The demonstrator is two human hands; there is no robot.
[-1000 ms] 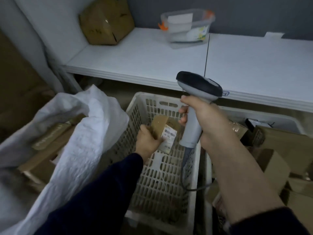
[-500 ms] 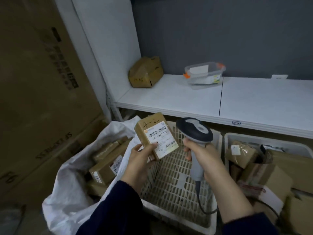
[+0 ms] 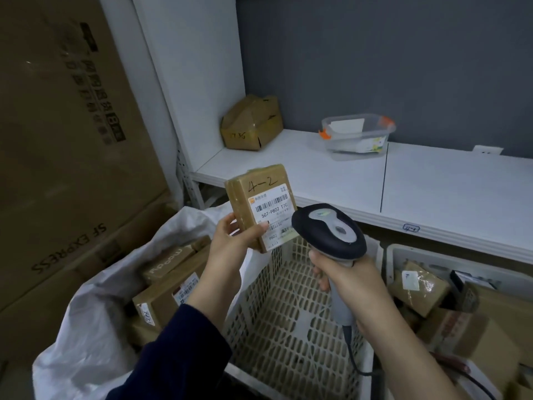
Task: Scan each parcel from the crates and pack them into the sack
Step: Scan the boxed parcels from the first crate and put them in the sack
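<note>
My left hand (image 3: 230, 243) grips a small brown parcel (image 3: 259, 194) marked "4-2", held upright with its white barcode label facing me. My right hand (image 3: 346, 278) grips the handle of a grey and black barcode scanner (image 3: 328, 229), whose head sits just right of the parcel's lower corner. Below both hands is a white slotted crate (image 3: 288, 327) with nothing visible in it. At lower left the white sack (image 3: 86, 327) lies open, holding several brown parcels (image 3: 170, 293).
A second crate (image 3: 415, 252) at the right holds several brown parcels (image 3: 418, 287). A white shelf (image 3: 432, 186) runs behind, carrying a taped box (image 3: 251, 125) and a clear plastic tub (image 3: 357, 134). Large cardboard cartons (image 3: 57, 140) stand at the left.
My left hand lifted the parcel out of the white crate and turned its label up toward me. The scanner came alongside it, and my view rose toward the shelf.
</note>
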